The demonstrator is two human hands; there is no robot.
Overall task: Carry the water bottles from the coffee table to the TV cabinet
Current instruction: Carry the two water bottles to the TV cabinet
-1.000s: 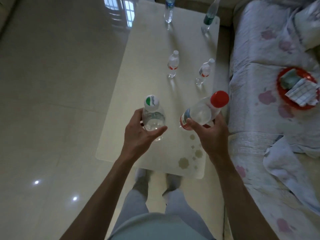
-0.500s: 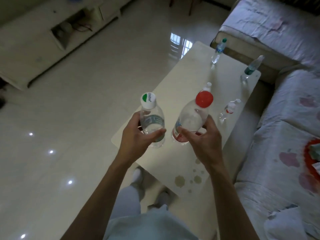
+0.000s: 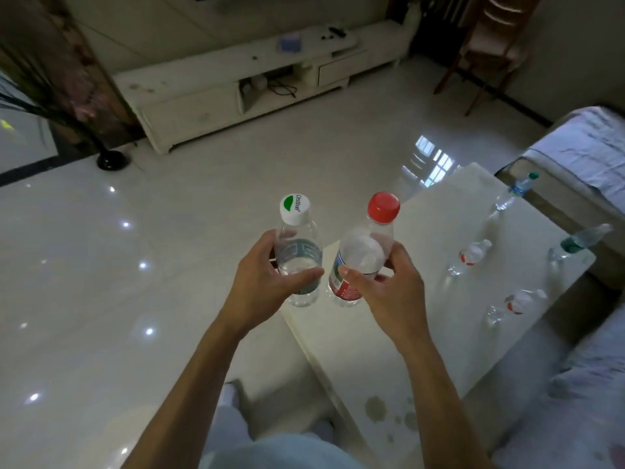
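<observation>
My left hand grips a clear water bottle with a white-and-green cap, held upright in front of me. My right hand grips a clear bottle with a red cap and red label, also upright, beside the first. The cream coffee table lies to my right, with several small bottles standing on it: two with red labels, a green-capped one and a green-labelled one at the far end. The white TV cabinet stands across the floor, ahead and to the left.
Glossy pale floor tiles stretch between me and the cabinet. A dark plant stand sits at the cabinet's left end. A wooden chair stands at the back right. A covered sofa runs behind and beside the coffee table.
My view has swung left and up from the coffee table toward the TV cabinet. Both hands still hold their bottles, and the red-capped bottle has come upright.
</observation>
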